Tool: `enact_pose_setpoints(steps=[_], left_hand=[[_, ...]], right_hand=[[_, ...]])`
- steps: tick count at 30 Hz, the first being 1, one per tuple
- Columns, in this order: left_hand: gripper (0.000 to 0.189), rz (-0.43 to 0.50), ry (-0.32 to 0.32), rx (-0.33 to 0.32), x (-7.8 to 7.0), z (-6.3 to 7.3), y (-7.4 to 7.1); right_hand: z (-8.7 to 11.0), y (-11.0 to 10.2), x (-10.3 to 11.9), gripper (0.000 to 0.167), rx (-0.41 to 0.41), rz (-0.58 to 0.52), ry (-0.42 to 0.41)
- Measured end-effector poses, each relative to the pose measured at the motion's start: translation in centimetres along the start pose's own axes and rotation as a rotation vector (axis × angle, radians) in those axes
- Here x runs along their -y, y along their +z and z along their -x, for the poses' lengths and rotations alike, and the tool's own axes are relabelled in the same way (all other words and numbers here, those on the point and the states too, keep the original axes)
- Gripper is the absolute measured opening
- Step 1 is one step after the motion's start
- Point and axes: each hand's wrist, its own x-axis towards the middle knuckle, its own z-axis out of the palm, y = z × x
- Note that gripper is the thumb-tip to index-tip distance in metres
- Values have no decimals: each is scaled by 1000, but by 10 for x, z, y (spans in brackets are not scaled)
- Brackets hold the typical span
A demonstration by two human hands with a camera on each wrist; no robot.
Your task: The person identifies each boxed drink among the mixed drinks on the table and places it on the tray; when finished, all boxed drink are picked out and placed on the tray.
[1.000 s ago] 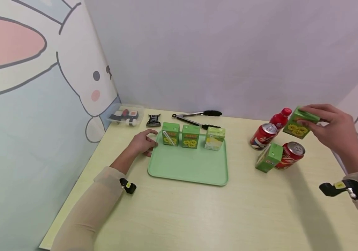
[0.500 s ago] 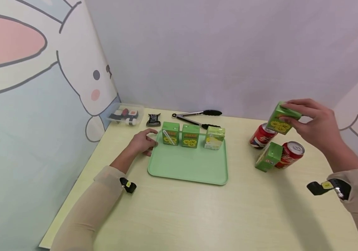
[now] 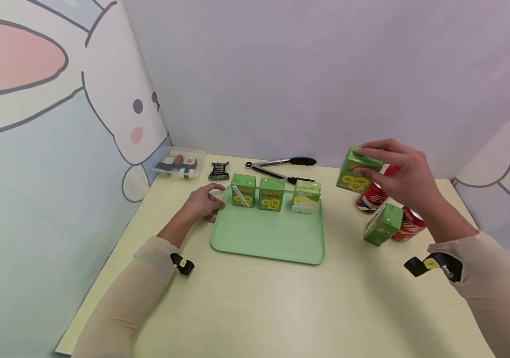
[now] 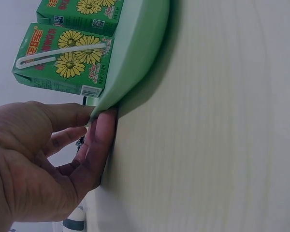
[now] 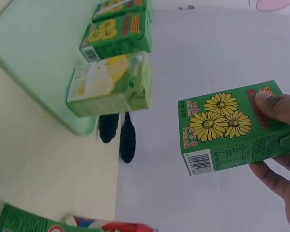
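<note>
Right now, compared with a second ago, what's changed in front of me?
Your right hand has carried the held carton leftward through the air, toward the tray; nothing was taken hold of or let go. Your left hand still pinches the tray's left edge, and the three cartons on the tray and the red cans stayed put.

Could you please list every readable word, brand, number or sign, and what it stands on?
No word, brand or number is sharp enough to quote.
Held carton: red and orange characters, partly covered, blurred; barcode, digits too small.
Straw carton: orange and red characters, blurred; barcode.
Carton beside it: blurred characters; QR-style code.
Yellow-fruit carton: print blurred.
Red cans: white lettering, too small.
Carton beside them: print too small.
Black packet: pale print, too small.
</note>
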Motion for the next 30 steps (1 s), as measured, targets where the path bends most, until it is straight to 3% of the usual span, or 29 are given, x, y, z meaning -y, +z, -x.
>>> enact_pose_setpoints(steps=[13,22,30], left_hand=[[58,-6,2,-3,1,-1,0],[58,-6,1,-12,2,-2,2],[58,-8,19,-13,2,-2,0]], right_hand=[[-28,68,42,49,49,-161,-211],[-37,118,72,41,95,-225,-258],[-38,155,92,38,179,-289,-223]])
